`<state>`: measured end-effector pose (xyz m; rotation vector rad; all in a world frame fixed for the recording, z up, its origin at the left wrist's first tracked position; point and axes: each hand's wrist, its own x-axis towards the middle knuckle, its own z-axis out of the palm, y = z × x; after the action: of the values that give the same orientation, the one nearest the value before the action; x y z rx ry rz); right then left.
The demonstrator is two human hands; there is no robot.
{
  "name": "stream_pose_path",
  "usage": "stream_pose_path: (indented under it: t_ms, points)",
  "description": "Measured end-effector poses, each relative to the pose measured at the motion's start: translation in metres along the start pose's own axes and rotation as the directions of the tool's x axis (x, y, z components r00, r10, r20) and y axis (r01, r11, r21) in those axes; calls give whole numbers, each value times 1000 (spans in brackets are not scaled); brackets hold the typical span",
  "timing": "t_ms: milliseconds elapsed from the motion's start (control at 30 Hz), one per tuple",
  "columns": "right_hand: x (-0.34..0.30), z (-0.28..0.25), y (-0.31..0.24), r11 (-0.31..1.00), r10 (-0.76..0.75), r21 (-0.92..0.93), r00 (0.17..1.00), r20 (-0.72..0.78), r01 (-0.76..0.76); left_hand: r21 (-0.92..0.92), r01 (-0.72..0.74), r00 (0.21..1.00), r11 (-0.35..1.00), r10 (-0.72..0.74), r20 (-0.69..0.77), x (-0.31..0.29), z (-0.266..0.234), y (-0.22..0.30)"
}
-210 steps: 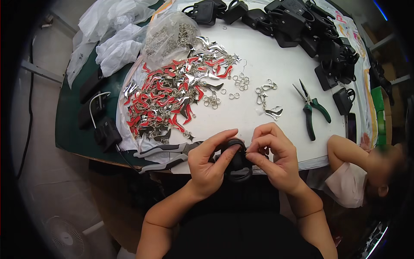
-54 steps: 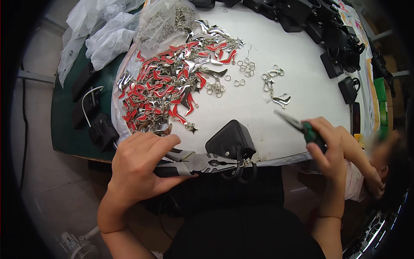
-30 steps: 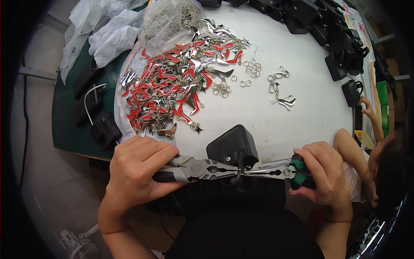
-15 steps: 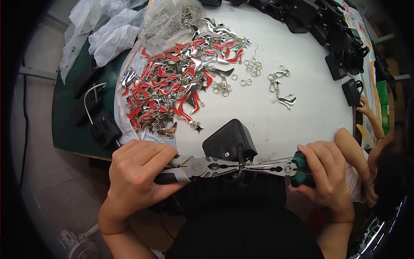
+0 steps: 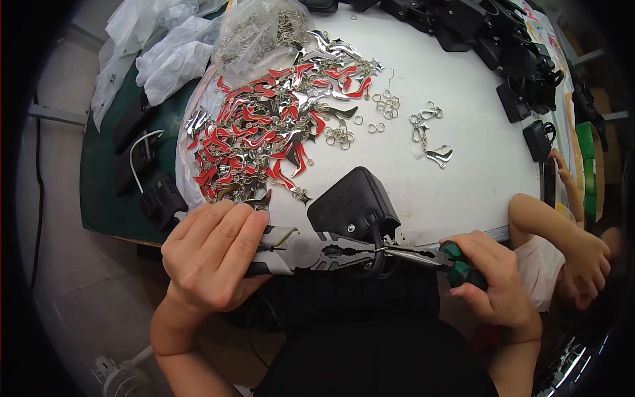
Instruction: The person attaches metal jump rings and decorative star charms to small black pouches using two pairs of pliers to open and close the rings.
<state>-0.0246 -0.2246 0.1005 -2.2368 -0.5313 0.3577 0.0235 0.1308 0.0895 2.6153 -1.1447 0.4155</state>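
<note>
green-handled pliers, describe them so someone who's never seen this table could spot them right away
Start at the white table and go to its near edge, where a small black pouch sits. Just below it two pliers meet tip to tip; the green-handled pliers are the slim, pointed pair in the right hand. The pliers in the left hand are broader, with dark grips.

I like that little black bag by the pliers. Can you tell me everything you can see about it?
The small black pouch looks like textured leather or something like it, boxy with rounded corners. It lies tilted at the near edge of the white table, just below the pile of red and silver shoe charms. A dark loop hangs from its lower side. The tips of the big pliers in the left hand and the green-handled pliers in the right hand meet at that loop.
</note>
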Motion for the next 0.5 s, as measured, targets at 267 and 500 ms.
stream_pose_path:
  t_ms: [267,500]
  points:
    - [0,-2,0,971,-88,-230,992,-88,65,24,14,1000,1000,-14,-9,9,0,4]
    - [-4,-6,4,906,-177,-405,978,-110,119,-87,94,995,992,-96,-18,8,13,8]
